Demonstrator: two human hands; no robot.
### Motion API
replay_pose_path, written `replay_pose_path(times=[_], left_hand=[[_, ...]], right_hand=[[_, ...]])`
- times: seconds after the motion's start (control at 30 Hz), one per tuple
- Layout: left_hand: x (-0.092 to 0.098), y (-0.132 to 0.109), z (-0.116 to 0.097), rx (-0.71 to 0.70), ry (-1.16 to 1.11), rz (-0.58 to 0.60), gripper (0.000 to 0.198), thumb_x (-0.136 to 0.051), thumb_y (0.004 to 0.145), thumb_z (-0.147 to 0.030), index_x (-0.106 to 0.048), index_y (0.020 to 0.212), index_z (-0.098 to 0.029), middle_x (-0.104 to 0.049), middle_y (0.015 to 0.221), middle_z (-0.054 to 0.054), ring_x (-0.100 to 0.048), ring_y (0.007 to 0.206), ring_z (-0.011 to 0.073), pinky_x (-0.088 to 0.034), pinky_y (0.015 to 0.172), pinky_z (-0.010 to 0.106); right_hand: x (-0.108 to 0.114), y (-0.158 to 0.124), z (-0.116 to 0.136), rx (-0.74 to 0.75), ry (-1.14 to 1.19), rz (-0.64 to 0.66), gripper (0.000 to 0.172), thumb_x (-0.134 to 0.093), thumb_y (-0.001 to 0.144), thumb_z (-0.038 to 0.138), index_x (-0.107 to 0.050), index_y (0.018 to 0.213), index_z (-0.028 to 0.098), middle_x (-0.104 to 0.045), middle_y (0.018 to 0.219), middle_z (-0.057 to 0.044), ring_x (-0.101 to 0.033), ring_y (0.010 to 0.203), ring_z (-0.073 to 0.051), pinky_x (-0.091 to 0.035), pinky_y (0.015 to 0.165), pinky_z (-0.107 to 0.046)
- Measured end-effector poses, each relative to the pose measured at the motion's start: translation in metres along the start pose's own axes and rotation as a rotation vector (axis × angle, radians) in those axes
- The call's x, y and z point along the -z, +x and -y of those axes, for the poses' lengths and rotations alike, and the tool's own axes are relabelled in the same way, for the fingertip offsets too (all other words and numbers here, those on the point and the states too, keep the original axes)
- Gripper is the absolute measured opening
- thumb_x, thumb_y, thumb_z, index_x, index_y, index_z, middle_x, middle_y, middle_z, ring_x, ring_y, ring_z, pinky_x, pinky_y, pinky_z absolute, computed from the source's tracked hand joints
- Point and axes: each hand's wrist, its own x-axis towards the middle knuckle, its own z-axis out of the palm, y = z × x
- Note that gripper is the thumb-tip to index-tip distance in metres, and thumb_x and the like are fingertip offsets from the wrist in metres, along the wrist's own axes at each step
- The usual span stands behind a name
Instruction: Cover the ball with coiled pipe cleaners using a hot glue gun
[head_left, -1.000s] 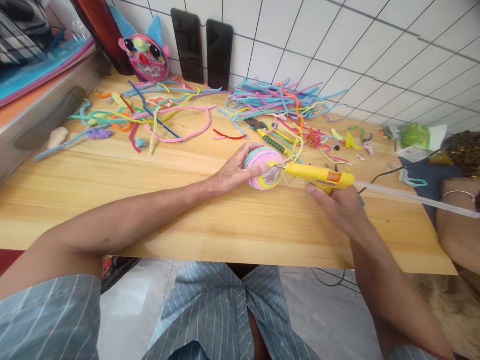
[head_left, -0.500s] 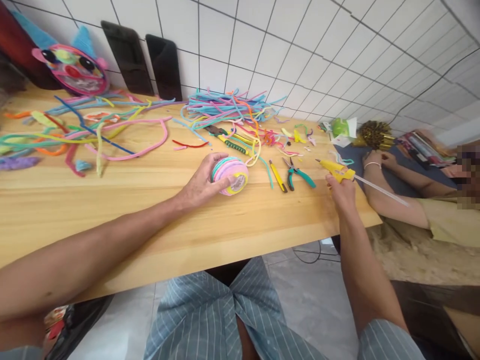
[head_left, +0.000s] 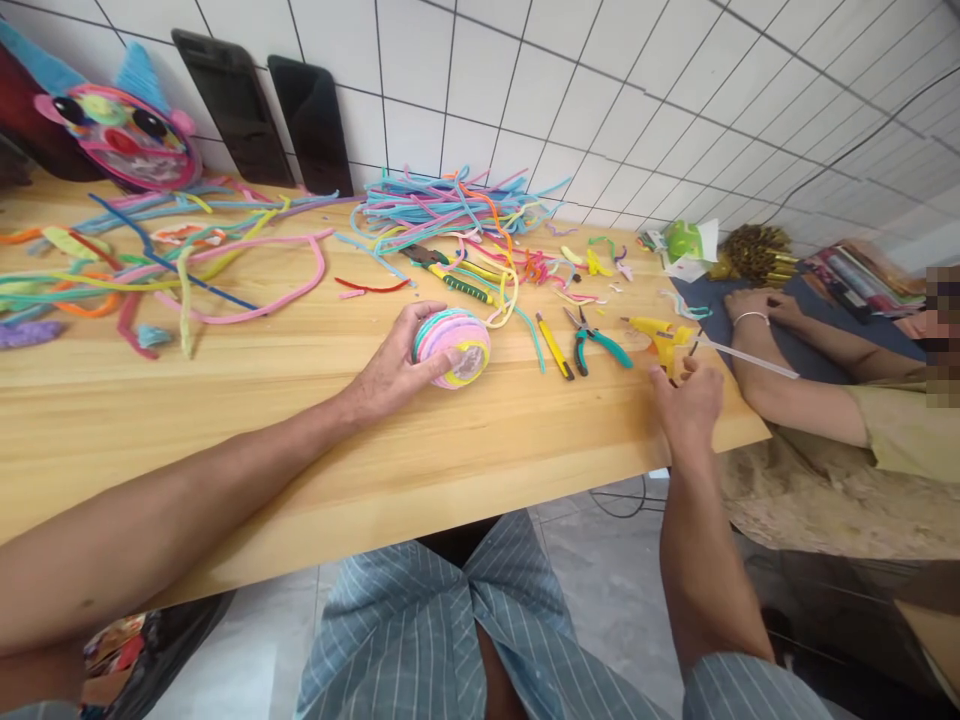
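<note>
My left hand (head_left: 394, 368) is wrapped round a ball (head_left: 452, 346) wound from pastel pipe cleaners, pressing it on the wooden table (head_left: 300, 420). My right hand (head_left: 688, 400) hovers just below a yellow glue gun (head_left: 660, 334) that stands on the table near the right edge; the fingers are loosely curled and hold nothing. A clear glue stick (head_left: 750, 357) sticks out of the gun's back.
Teal-handled pliers (head_left: 596, 340), a yellow cutter (head_left: 555, 346) and green-handled pliers (head_left: 457, 280) lie between my hands. Heaps of coloured pipe cleaners (head_left: 450, 210) cover the back. A clown face (head_left: 120, 135) and two dark phones (head_left: 315, 125) lean on the tiled wall. Another person's arm (head_left: 795, 400) rests at the right.
My right hand carried the glue gun away from the ball to the right, stood it on the table and let it go. The view swung right.
</note>
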Motion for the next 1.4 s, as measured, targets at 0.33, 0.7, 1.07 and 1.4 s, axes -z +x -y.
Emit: replay_pose_path(times=[0.33, 0.7, 1.07, 1.4], left_hand=[[-0.002, -0.002, -0.002, -0.008, -0.014, -0.004, 0.082, -0.082, 0.091, -0.066, -0.048, 0.153, -0.025, -0.061, 0.161, 0.015, -0.065, 0.147, 0.0342, -0.053, 0.131, 0.057], [-0.004, 0.000, -0.002, -0.053, 0.016, 0.001, 0.078, -0.081, 0.094, -0.067, -0.051, 0.152, -0.025, -0.061, 0.159, 0.015, -0.065, 0.145, 0.0334, -0.053, 0.131, 0.056], [-0.004, 0.000, 0.000, -0.064, 0.023, -0.001, 0.079, -0.082, 0.094, -0.067, -0.050, 0.155, -0.027, -0.061, 0.160, 0.014, -0.064, 0.147, 0.0337, -0.051, 0.133, 0.055], [-0.004, 0.000, -0.004, -0.072, 0.047, 0.010, 0.078, -0.080, 0.095, -0.064, -0.049, 0.156, -0.025, -0.061, 0.160, 0.014, -0.063, 0.149, 0.0341, -0.050, 0.135, 0.055]], right_hand=[[-0.020, -0.035, 0.142, 0.542, -0.226, 0.408, 0.040, -0.059, 0.105, 0.035, -0.076, 0.136, 0.015, -0.083, 0.131, -0.022, -0.074, 0.130, -0.039, -0.055, 0.115, -0.052], [-0.019, -0.028, 0.148, 0.415, -0.288, 0.435, 0.051, -0.041, 0.111, 0.025, -0.069, 0.151, 0.012, -0.072, 0.149, -0.026, -0.076, 0.128, -0.037, -0.060, 0.110, -0.050], [-0.031, -0.032, 0.141, 0.503, -0.289, 0.321, 0.045, -0.044, 0.110, 0.036, -0.079, 0.134, 0.022, -0.081, 0.132, -0.022, -0.077, 0.120, -0.039, -0.063, 0.100, -0.054], [-0.028, -0.037, 0.134, 0.449, -0.295, 0.288, 0.047, -0.048, 0.106, 0.035, -0.078, 0.139, 0.018, -0.080, 0.137, -0.022, -0.077, 0.116, -0.038, -0.063, 0.095, -0.051]])
